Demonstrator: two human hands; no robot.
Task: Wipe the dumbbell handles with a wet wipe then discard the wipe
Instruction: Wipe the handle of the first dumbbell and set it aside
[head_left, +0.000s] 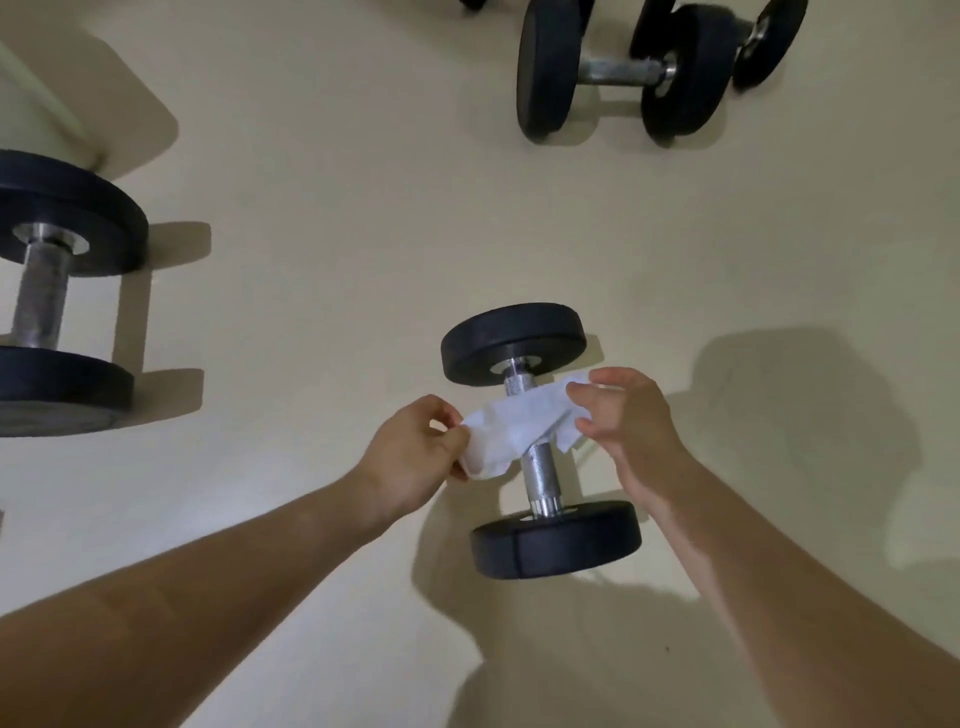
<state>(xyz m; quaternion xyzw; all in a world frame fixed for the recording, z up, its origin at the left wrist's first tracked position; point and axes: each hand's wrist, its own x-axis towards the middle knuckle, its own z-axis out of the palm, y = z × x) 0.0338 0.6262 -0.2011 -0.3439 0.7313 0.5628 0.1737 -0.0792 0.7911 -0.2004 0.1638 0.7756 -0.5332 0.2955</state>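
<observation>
A small black dumbbell (556, 545) lies on the pale floor in front of me, its knurled steel handle (537, 470) running near to far. A white wet wipe (519, 423) is stretched across the upper part of that handle. My left hand (410, 457) pinches the wipe's left end. My right hand (623, 421) pinches its right end between fingertips and thumb. The wipe hides the handle's middle.
A larger dumbbell (47, 291) lies at the left edge. Two more dumbbells (623, 73) stand at the top right, one behind the other. A pale object's corner (47, 104) sits at the top left. Bare cream floor (322, 260) lies between them.
</observation>
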